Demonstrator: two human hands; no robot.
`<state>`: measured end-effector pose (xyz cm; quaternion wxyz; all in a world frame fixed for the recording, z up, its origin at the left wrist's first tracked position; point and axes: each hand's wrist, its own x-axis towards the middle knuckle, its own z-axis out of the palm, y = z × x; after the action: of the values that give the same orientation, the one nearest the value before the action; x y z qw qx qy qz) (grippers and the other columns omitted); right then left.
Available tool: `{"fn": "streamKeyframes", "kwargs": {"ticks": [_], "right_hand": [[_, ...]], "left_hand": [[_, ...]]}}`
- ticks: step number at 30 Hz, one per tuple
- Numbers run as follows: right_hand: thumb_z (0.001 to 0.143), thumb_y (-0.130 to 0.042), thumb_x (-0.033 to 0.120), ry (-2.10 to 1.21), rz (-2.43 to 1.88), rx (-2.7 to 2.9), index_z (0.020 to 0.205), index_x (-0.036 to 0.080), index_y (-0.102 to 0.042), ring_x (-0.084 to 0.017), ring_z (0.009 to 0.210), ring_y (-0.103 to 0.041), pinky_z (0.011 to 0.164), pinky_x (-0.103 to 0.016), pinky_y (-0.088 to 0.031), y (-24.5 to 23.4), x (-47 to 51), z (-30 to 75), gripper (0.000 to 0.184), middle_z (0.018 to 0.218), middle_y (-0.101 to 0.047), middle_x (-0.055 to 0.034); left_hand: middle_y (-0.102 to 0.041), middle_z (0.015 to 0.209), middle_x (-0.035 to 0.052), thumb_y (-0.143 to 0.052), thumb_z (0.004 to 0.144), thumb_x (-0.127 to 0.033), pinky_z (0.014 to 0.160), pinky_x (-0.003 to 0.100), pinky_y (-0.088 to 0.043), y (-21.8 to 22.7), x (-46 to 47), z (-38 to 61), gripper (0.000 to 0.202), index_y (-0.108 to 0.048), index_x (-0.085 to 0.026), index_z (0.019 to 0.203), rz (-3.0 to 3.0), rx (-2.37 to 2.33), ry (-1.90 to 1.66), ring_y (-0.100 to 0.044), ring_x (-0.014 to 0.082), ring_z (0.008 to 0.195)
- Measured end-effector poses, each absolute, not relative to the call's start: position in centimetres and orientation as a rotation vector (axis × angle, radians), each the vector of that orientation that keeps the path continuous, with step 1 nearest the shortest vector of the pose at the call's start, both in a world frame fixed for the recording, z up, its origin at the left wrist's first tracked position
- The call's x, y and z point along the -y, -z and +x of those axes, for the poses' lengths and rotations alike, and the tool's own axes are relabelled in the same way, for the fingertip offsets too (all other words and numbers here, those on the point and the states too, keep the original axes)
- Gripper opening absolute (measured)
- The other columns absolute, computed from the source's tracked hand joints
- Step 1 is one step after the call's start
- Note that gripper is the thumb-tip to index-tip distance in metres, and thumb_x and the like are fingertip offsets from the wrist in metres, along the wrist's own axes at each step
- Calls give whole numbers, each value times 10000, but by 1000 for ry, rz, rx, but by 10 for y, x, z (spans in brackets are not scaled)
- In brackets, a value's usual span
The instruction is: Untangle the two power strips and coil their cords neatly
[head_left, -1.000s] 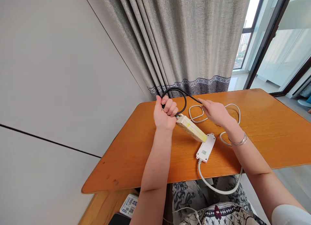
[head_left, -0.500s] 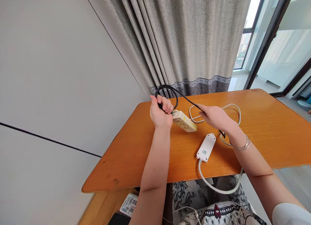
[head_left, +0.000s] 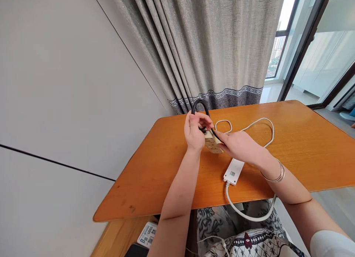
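My left hand is closed around the end of a cream power strip, held above the orange table. The strip's black cable loops up over that hand. My right hand pinches the black cable right beside the strip, its fingers touching the strip's side. A white power strip lies flat on the table just under my right wrist, which wears thin bracelets.
The white strip's cord curls across the table behind my hands and another length hangs off the near edge. A grey curtain hangs behind the table, a pale wall stands left, and a glass door right.
My right hand has slid along the black cable toward my left hand, shrinking the loop. The cream strip has turned and now sits between both hands.
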<state>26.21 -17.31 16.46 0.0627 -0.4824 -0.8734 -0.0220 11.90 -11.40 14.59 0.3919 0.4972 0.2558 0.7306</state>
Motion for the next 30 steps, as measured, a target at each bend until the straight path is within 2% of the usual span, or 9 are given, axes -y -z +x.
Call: {"fn": "streamKeyframes", "kwargs": {"ticks": [3,6,9,12,16,21,25,27,30], "right_hand": [[1029,-446,352,1,-1412,2667,1435,88,-446,-273,853,-721,634,-309,-403,-165,176,262,484,971,-756,-168],[998,-512,341,-77,-1346,2684,1446,71,-390,-261,819,-705,616,-303,-374,-166,179,263,537,952,-749,-146],[983,-529,304,-193,-1274,2684,1397,81,-416,-242,777,-680,607,-296,-355,-167,179,266,483,926,-735,-121],[970,-544,279,-359,-1203,2676,1305,97,-463,-216,736,-646,613,-291,-362,-165,177,270,389,890,-709,-97],[929,-590,232,-561,-1070,2631,1246,125,-468,-182,695,-591,624,-287,-389,-160,172,273,356,884,-671,-68],[897,-629,192,-727,-996,2584,1197,133,-499,-153,684,-554,640,-276,-417,-158,169,276,333,867,-636,-40],[951,-529,154,-555,-1050,2542,1131,138,-583,-174,810,-590,734,-292,-448,-161,169,280,189,936,-641,-73],[990,-460,162,-376,-1099,2452,1117,156,-627,-175,845,-587,753,-295,-447,-162,168,283,210,973,-628,-80],[1020,-439,217,-175,-1091,2301,1197,196,-657,-153,779,-559,705,-277,-430,-161,165,289,282,936,-591,-53]], "left_hand": [[-694,709,25,-588,852,-687,520,224,-479,-135,113,123,505,-609,-189,769,1428,-613,-1834,-653,120,547],[-757,854,59,-520,901,-674,578,233,-530,-127,109,125,502,-627,-184,893,1635,-592,-1798,-712,136,617],[-778,956,84,-444,962,-624,554,217,-527,-121,105,122,468,-598,-182,949,1832,-579,-1788,-724,129,623],[-773,838,55,-413,1000,-557,480,191,-468,-118,103,118,424,-601,-181,950,2022,-637,-1758,-657,91,506],[-658,570,-16,-393,1019,-511,460,201,-435,-118,105,112,414,-630,-187,922,2172,-739,-1766,-573,90,418],[-674,600,-9,-424,1004,-520,469,210,-416,-122,100,102,404,-610,-187,870,2153,-962,-1845,-564,87,414],[-728,703,14,-435,960,-618,395,205,-365,-128,93,99,450,-474,-209,776,1886,-1011,-1784,-523,67,361],[-717,681,7,-470,913,-678,384,199,-371,-132,92,100,487,-419,-220,755,1775,-965,-1678,-530,72,361],[-668,606,-19,-552,831,-731,375,191,-379,-138,96,102,539,-409,-219,739,1644,-857,-1529,-528,80,362]]}}
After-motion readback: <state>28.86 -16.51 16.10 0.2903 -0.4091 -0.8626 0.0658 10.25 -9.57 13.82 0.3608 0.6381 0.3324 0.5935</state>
